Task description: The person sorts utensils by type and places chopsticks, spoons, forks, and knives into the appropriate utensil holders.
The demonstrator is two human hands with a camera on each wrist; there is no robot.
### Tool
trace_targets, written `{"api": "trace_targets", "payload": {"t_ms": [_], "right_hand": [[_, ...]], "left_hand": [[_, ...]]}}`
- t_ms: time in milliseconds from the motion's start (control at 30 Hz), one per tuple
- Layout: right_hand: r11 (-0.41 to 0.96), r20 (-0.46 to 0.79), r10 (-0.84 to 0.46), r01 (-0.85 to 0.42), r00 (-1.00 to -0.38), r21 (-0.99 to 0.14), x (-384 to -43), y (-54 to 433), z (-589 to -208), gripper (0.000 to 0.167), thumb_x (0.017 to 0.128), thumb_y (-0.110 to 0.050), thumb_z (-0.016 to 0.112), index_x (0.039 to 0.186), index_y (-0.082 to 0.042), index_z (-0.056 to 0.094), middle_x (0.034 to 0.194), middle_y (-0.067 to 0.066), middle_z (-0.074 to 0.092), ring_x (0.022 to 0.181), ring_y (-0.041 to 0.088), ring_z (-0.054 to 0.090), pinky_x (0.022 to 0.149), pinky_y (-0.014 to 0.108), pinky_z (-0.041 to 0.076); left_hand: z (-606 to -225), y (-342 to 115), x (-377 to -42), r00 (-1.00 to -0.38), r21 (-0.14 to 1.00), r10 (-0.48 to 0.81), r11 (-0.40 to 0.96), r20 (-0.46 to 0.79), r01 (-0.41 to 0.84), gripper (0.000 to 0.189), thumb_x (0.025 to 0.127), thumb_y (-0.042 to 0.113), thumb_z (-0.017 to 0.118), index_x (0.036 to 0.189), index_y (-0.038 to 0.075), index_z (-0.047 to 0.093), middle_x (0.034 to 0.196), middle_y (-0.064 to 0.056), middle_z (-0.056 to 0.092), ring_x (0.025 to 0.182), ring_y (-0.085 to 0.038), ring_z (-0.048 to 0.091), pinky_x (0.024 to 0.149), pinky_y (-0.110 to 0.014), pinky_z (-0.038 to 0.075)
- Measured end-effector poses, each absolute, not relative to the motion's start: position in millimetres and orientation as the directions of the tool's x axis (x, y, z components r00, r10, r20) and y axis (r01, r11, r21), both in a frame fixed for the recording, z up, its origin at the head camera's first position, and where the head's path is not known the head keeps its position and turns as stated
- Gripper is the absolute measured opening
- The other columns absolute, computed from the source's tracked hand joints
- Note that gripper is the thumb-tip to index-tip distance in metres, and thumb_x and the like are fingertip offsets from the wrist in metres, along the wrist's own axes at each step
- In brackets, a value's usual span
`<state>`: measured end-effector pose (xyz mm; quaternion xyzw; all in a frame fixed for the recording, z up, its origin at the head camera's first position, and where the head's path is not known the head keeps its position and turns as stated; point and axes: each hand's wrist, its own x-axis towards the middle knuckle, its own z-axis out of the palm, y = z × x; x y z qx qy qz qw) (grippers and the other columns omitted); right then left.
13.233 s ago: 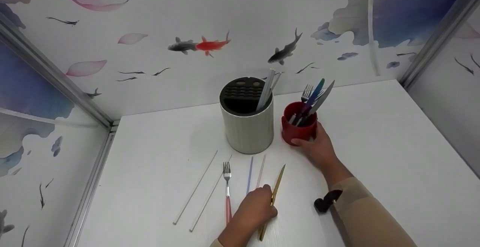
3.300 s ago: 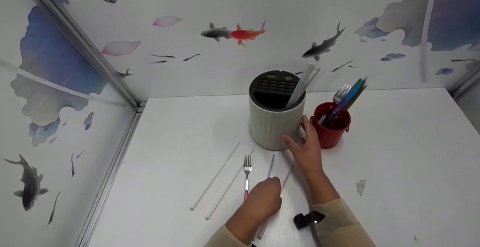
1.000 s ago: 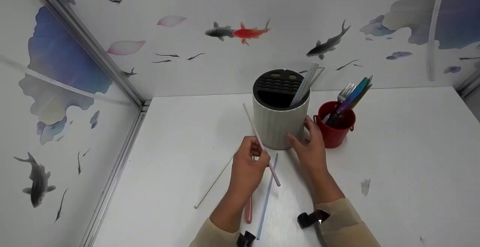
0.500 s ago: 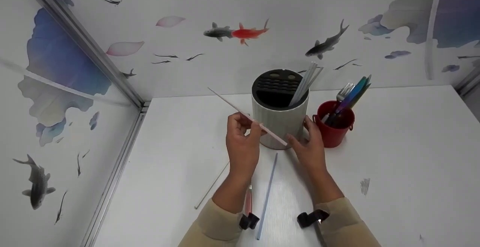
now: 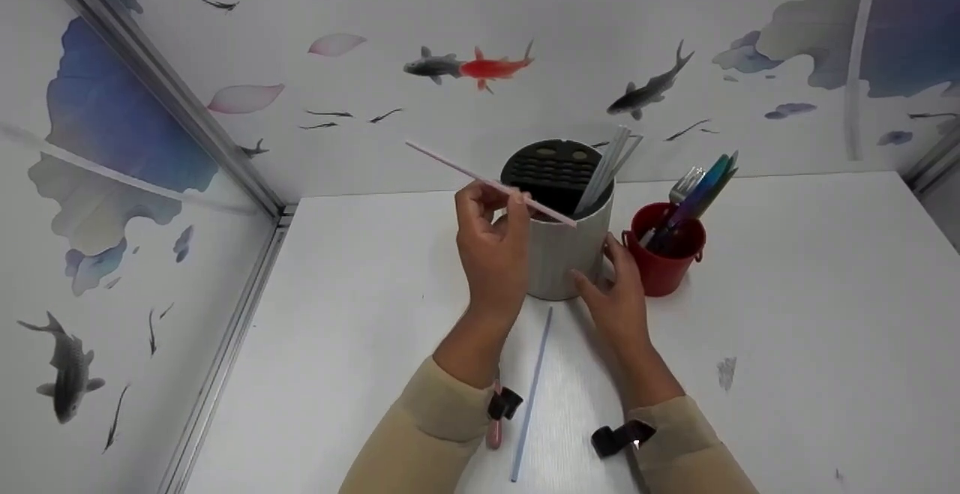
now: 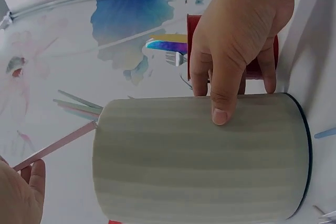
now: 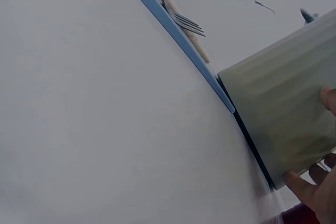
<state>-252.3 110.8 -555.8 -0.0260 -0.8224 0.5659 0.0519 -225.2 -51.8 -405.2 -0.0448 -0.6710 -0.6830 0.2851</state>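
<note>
My left hand pinches a thin pink straw between thumb and fingers, in front of the ribbed pale holder's black top. The straw lies slanted across the rim, its lower end to the right. In the left wrist view the pink straw reaches toward the holder's top end. My right hand rests with spread fingers and thumb against the holder's lower right side, touching it. Several clear straws stand in the holder's right compartment. A blue straw lies on the table between my forearms.
To the right of the holder stands a red bucket with forks and knives, including a rainbow-coloured knife. A pink-handled fork lies partly under my left forearm. Beside its tines lies a pale stick.
My left hand has lifted the pink straw from the table up to the holder's rim. My right hand, earlier on the red bucket, is at the holder. The gold knife has left the table.
</note>
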Motion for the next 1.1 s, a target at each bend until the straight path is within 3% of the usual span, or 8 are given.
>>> {"api": "trace_targets", "payload": {"t_ms": [200, 400, 767, 1100], "right_hand": [[0.34, 0.032, 0.101, 0.004, -0.994, -0.94, -252.0, 111.4, -554.1, 0.082, 0.096, -0.024, 0.075, 0.164, -0.029, 0.029, 0.17, -0.002, 0.032, 0.157, 0.023, 0.032, 0.123, 0.05, 0.038], [0.337, 0.037, 0.101, -0.001, -0.994, -0.942, -252.2, 111.5, -553.9, 0.081, 0.096, -0.025, 0.075, 0.164, -0.026, 0.03, 0.169, 0.0, 0.033, 0.157, 0.024, 0.032, 0.123, 0.05, 0.039], [0.345, 0.057, 0.085, -0.025, -0.995, -0.938, -252.0, 111.8, -555.2, 0.081, 0.096, -0.025, 0.076, 0.164, -0.025, 0.03, 0.169, 0.001, 0.034, 0.156, 0.025, 0.033, 0.121, 0.053, 0.039], [0.33, 0.112, 0.08, -0.08, -0.99, -0.941, -252.0, 113.3, -557.2, 0.079, 0.096, -0.021, 0.076, 0.163, -0.021, 0.033, 0.167, 0.004, 0.037, 0.155, 0.027, 0.036, 0.117, 0.053, 0.045]], "left_hand": [[-400.7, -47.2, -231.3, -0.809, 0.865, -0.311, 0.12, 0.499, 0.487, 0.029, 0.103, 0.014, 0.058, 0.129, 0.004, 0.049, 0.12, -0.012, 0.057, 0.113, -0.018, 0.061, 0.104, -0.03, 0.057], [-406.4, -44.8, -243.0, -0.817, 0.834, -0.204, 0.265, 0.539, 0.484, 0.023, 0.105, 0.014, 0.058, 0.126, 0.006, 0.053, 0.117, -0.01, 0.061, 0.11, -0.016, 0.062, 0.097, -0.026, 0.058], [-417.6, -46.1, -264.9, -0.916, 0.87, -0.083, 0.356, 0.393, 0.341, 0.024, 0.103, 0.016, 0.064, 0.125, 0.006, 0.062, 0.113, -0.005, 0.068, 0.101, -0.01, 0.069, 0.088, -0.02, 0.059], [-414.4, -42.7, -273.9, -0.922, 0.812, -0.001, 0.476, 0.386, 0.339, 0.023, 0.102, 0.014, 0.066, 0.124, 0.008, 0.064, 0.113, -0.007, 0.065, 0.105, -0.011, 0.068, 0.09, -0.016, 0.057]]}}
